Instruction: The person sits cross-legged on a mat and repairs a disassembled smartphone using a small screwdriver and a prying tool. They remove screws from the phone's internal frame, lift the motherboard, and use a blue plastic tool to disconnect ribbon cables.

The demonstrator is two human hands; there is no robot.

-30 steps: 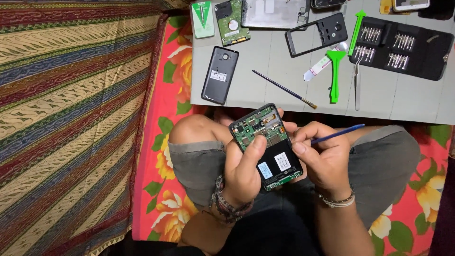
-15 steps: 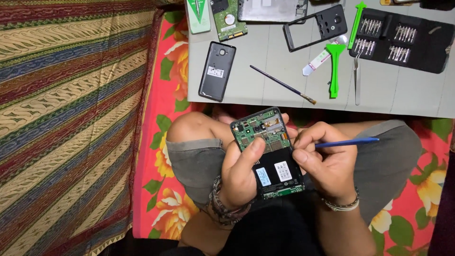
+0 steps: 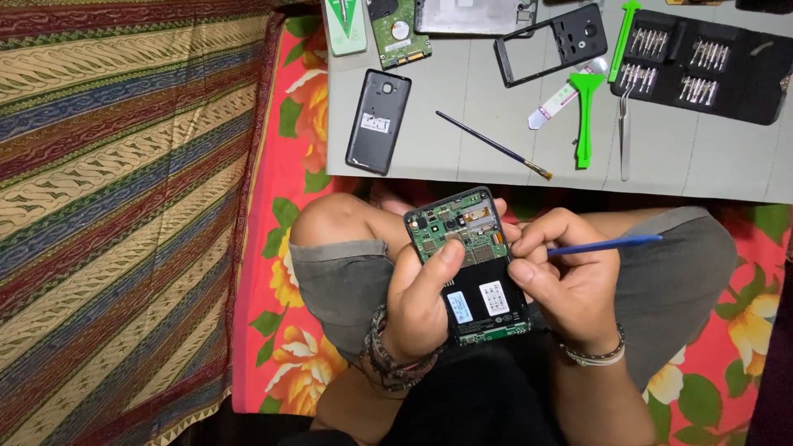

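My left hand grips an opened phone over my lap, its back cover off, green circuit board at the top and black battery with two stickers below. The left thumb rests on the board's lower left. My right hand holds a thin blue tool like a pen, its tip hidden against the phone's right edge beside the board.
A grey board ahead carries a black phone back cover, a thin paintbrush, a black phone frame, green plastic pry tools, tweezers, a black screwdriver bit case and a small hard drive. Striped cloth lies left.
The view has drifted slightly, shifting the board items. My right hand levelled the blue tool, which now points more to the right. The phone stays gripped in the left hand.
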